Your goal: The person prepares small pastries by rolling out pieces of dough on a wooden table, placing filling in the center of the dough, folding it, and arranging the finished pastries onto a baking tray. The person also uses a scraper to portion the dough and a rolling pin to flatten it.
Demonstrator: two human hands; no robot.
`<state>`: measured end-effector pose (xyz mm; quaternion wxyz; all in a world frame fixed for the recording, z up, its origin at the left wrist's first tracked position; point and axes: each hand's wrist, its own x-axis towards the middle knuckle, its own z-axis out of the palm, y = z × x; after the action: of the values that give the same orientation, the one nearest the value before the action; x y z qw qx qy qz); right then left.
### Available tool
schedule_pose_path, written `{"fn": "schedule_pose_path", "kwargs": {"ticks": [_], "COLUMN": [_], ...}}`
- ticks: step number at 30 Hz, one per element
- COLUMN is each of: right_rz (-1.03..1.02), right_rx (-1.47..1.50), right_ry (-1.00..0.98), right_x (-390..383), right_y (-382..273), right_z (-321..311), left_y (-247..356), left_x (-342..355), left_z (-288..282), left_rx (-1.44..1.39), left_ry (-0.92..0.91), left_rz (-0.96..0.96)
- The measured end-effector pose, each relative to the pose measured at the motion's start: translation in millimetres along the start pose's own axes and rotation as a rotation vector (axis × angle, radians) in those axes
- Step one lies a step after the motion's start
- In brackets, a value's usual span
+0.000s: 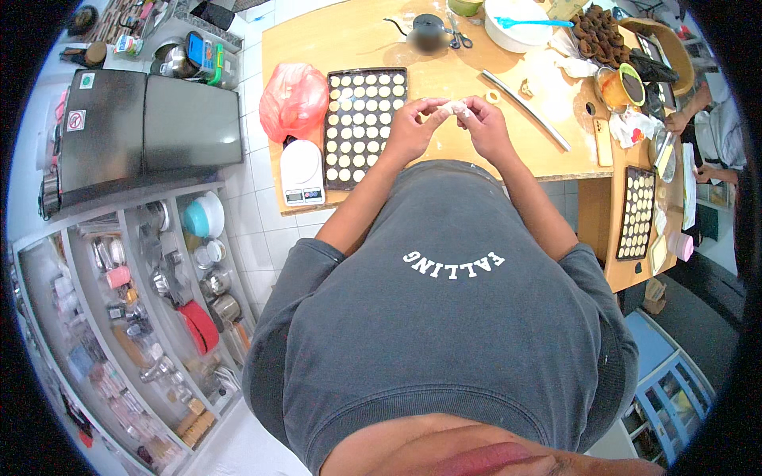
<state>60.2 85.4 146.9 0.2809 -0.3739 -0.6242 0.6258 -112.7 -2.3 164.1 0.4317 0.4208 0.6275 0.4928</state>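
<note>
Small pale dough piece [454, 107] pinched between both hands, held just above the wooden surface [357, 36]. Left hand [414, 127] grasps its left end with the fingertips; right hand [486, 125] grasps its right end. Dark baking tray [359, 127] with rows of pale dough rounds lies just left of the hands. Red plastic bag [294, 99] and white kitchen scale [302, 172] sit beside the tray. Long metal ruler [525, 109] lies right of the hands.
</note>
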Motion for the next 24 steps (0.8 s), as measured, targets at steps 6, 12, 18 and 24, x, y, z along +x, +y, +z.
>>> {"fn": "schedule_pose_path", "kwargs": {"ticks": [6, 12, 18, 24], "right_rz": [0.034, 0.023, 0.039, 0.087], "right_rx": [0.062, 0.167, 0.130, 0.033], "right_ry": [-0.016, -0.100, -0.062, 0.037], "right_x": [1, 4, 9, 5], "right_y": [-10, -13, -7, -13], "right_z": [5, -1, 7, 11], "left_y": [-11, -15, -16, -20], "left_x": [4, 9, 14, 7], "left_z": [-4, -4, -7, -11], "left_rx": [0.199, 0.190, 0.426, -0.189], "left_ry": [0.064, 0.106, 0.236, 0.019], "left_rz": [0.090, 0.176, 0.390, -0.108]}}
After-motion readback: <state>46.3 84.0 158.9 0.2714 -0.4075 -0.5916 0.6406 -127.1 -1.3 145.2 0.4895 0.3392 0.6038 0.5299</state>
